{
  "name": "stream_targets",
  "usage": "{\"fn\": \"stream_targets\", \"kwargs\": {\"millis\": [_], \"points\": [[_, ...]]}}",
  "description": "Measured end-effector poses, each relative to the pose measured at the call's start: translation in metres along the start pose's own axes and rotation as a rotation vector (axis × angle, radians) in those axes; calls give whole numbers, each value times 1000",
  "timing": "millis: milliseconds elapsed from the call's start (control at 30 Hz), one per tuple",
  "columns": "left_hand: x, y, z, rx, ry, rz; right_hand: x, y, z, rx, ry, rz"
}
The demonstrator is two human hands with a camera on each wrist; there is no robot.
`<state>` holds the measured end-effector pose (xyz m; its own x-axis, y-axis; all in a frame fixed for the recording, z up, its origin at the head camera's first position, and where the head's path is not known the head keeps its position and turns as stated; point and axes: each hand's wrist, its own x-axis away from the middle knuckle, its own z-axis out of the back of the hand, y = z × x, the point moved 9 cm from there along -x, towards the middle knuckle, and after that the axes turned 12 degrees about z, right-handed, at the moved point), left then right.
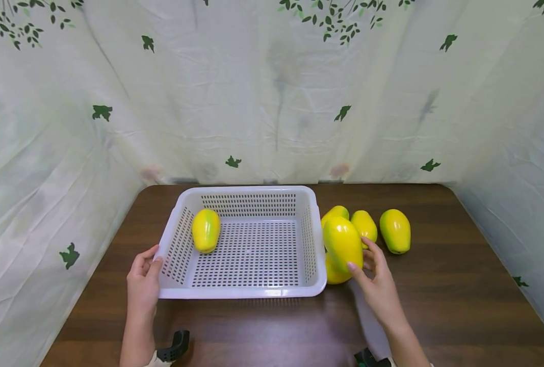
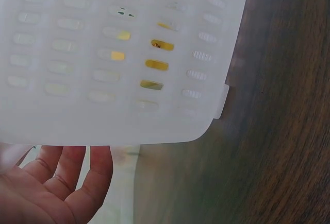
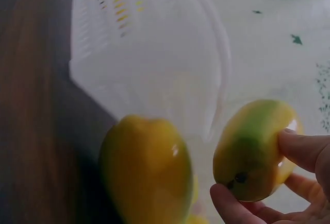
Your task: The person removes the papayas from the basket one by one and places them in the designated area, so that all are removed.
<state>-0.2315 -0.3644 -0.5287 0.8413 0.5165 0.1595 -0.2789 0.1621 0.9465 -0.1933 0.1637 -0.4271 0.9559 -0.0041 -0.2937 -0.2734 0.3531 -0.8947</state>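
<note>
A white perforated basket (image 1: pixel 253 293) (image 2: pixel 113 80) stands on the brown table (image 1: pixel 437 306). One yellow-green fruit (image 1: pixel 206 230) lies inside it at the left. My left hand (image 1: pixel 144 278) (image 2: pixel 62 183) rests with straight fingers against the basket's front left corner, under the rim. My right hand (image 1: pixel 361 259) (image 3: pixel 263 175) pinches a second yellow-green fruit (image 1: pixel 342 242) (image 3: pixel 252 141) between thumb and fingers, just right of the basket's wall. It is held above another fruit (image 1: pixel 333 276) (image 3: pixel 144 172) that lies on the table.
Three more fruits (image 1: pixel 395 231) (image 1: pixel 365 225) (image 1: pixel 337 211) lie on the table right of the basket. A leaf-printed cloth (image 1: pixel 272 102) hangs close around the back and both sides. Dark wrist-camera mounts (image 1: pixel 175 346) show at the bottom edge.
</note>
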Motion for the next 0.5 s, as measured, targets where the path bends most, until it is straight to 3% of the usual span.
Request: {"fn": "stream_targets", "kwargs": {"millis": [233, 500], "points": [[16, 20, -1, 4, -21, -8, 21, 26, 22, 86, 15, -95], [5, 8, 1, 7, -16, -17, 40, 49, 35, 182, 1, -248]]}}
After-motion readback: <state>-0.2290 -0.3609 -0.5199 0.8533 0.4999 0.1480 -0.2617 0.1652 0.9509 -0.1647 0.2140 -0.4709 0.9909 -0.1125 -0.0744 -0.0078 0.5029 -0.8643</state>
